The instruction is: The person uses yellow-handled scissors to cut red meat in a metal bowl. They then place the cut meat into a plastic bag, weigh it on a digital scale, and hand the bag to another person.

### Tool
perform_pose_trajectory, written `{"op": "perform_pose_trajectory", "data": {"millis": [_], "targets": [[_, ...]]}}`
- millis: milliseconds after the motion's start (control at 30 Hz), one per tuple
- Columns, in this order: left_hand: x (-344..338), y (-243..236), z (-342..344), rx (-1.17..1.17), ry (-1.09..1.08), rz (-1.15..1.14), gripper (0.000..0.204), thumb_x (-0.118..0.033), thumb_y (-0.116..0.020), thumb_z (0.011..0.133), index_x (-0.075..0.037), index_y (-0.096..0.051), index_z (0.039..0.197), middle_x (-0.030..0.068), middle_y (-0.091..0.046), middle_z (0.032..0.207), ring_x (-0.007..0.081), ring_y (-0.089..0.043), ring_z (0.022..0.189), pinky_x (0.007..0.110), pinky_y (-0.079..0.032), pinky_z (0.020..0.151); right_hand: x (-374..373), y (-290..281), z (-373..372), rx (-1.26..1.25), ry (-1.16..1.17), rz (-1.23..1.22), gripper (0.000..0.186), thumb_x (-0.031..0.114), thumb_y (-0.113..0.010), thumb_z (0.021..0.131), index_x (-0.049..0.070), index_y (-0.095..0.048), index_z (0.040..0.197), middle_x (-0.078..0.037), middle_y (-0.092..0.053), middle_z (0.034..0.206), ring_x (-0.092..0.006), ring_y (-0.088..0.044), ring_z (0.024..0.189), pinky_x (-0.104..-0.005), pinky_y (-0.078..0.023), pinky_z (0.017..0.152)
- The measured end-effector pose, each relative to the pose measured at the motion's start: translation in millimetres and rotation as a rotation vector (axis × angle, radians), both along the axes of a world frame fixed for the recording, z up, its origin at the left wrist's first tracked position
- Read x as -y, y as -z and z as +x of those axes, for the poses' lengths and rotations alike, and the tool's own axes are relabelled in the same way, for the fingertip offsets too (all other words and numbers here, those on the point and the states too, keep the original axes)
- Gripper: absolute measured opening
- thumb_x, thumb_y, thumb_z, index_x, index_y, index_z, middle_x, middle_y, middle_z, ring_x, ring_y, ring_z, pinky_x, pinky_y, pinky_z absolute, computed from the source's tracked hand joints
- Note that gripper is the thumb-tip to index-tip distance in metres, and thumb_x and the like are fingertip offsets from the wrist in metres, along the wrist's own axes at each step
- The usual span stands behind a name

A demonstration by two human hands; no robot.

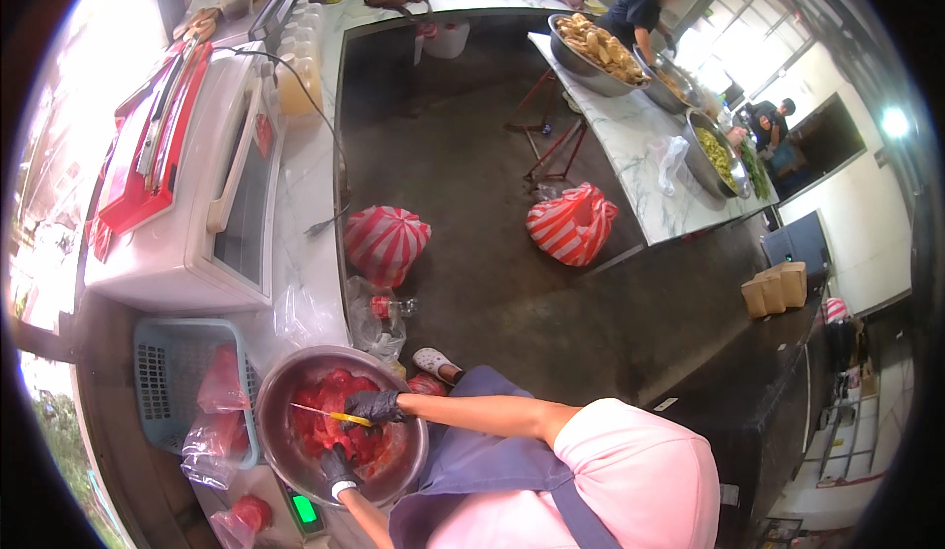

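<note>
A steel bowl (282, 455) holds red, wet pieces (320, 391) that look like raw meat. My right hand (379, 406), in a black glove, grips a yellow-handled knife (349, 416), its thin blade lying leftward across the pieces. Lower in the bowl, my black-gloved left hand (337, 468) touches the red pieces; its fingers are partly hidden among them. A blue basket (157, 382) with bagged red contents (221, 387) is left of the bowl. Below it is a scale with a green display (303, 508), beside another red-filled bag (246, 515).
A white machine (172, 263) carries red sealers (148, 185) on the left counter. Striped sacks (387, 244) (571, 224) sit on the floor. A marble table (650, 194) holds food bowls (591, 76). Two co-workers (635, 12) (768, 126) are farther back. Brown boxes (773, 288) stand right.
</note>
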State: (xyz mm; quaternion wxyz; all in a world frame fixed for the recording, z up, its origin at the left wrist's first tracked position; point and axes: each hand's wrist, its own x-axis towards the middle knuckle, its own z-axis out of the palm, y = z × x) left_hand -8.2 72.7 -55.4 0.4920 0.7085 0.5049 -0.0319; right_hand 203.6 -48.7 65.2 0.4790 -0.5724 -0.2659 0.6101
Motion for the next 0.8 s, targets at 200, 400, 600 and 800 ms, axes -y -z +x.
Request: {"op": "perform_pose_trajectory", "data": {"millis": [200, 400, 600, 800], "targets": [[-5.4, -7.1, 6.5, 0.123, 0.255, 0.172, 0.026, -0.022, -0.045, 0.083, 0.003, -0.052, 0.085, 0.0171, -0.053, 0.082, 0.0249, -0.056, 0.063, 0.033, -0.047, 0.050, -2.6, 12.6, 14.4, 0.083, -0.200, -0.079, 0.036, 0.032, -0.063, 0.075, -0.002, -0.057, 0.082, -0.011, -0.056, 0.075, -0.0179, -0.054, 0.062, -0.0339, -0.041, 0.050], [-15.2, -15.7, 20.4, -0.126, 0.526, 0.473, 0.025, -0.018, -0.046, 0.083, 0.004, -0.052, 0.094, 0.0196, -0.057, 0.090, 0.0258, -0.055, 0.066, 0.031, -0.045, 0.062, 12.4, 36.7, 15.3, 0.121, 0.008, -0.061, 0.033, 0.031, -0.061, 0.076, -0.001, -0.058, 0.084, -0.011, -0.056, 0.077, -0.0200, -0.055, 0.066, -0.0347, -0.043, 0.053], [3.3, -64.6, 47.2, 0.131, 0.189, 0.332, 0.029, -0.016, -0.045, 0.083, 0.006, -0.050, 0.100, 0.0214, -0.057, 0.082, 0.0301, -0.054, 0.066, 0.037, -0.042, 0.062, 33.0, 36.5, 3.5, 0.124, 0.227, 0.020, 0.027, 0.028, -0.057, 0.077, 0.001, -0.057, 0.072, -0.010, -0.052, 0.062, -0.0199, -0.052, 0.053, -0.0345, -0.042, 0.049], [0.5, -63.2, 49.3, -0.014, 0.288, 0.457, 0.030, -0.015, -0.046, 0.082, 0.009, -0.048, 0.100, 0.0180, -0.054, 0.076, 0.0256, -0.052, 0.063, 0.037, -0.042, 0.055, 41.0, 28.4, -2.8, 0.110, 0.185, 0.014, 0.027, 0.028, -0.057, 0.077, 0.001, -0.057, 0.074, -0.010, -0.052, 0.065, -0.0202, -0.052, 0.055, -0.0347, -0.043, 0.050]]}}
